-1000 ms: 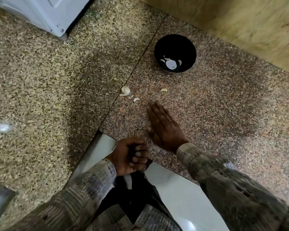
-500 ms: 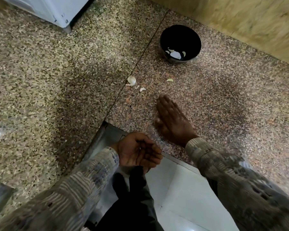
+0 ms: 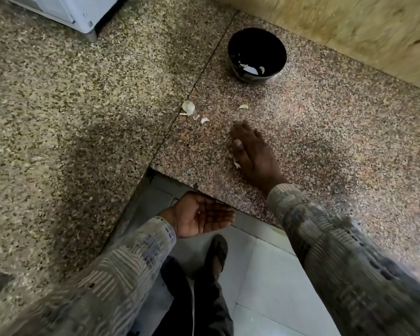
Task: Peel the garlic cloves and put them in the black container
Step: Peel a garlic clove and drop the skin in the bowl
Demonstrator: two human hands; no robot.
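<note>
Your counter (image 3: 83,117) is speckled stone. One slab is grey-brown and one is pinker, with a thin dark seam running past the black container (image 3: 257,44). The black container sits on the pinker slab, just in front of the yellowish wall (image 3: 349,20). A few white bits (image 3: 249,68) lie in its bottom. You can't tell if they are cloves or skins.

Nearer to you than the container, by the seam, lies a garlic clove (image 3: 188,106) with small skins (image 3: 205,120) beside it. One more small piece (image 3: 243,106) lies on the stretch of stone between the container and your right hand (image 3: 255,156). That hand lies flat on the stone, palm down and fingers straight, gripping nothing. A white scrap (image 3: 237,164) touches its thumb side.

Further from the container, the counter edge makes a corner. Your left hand (image 3: 199,218) waits just below that edge, palm up and loosely cupped, with a tiny white speck on it. Under it are white floor tiles (image 3: 264,275) and your sandal (image 3: 217,251). A white appliance (image 3: 66,8) stands far to the container's left.
</note>
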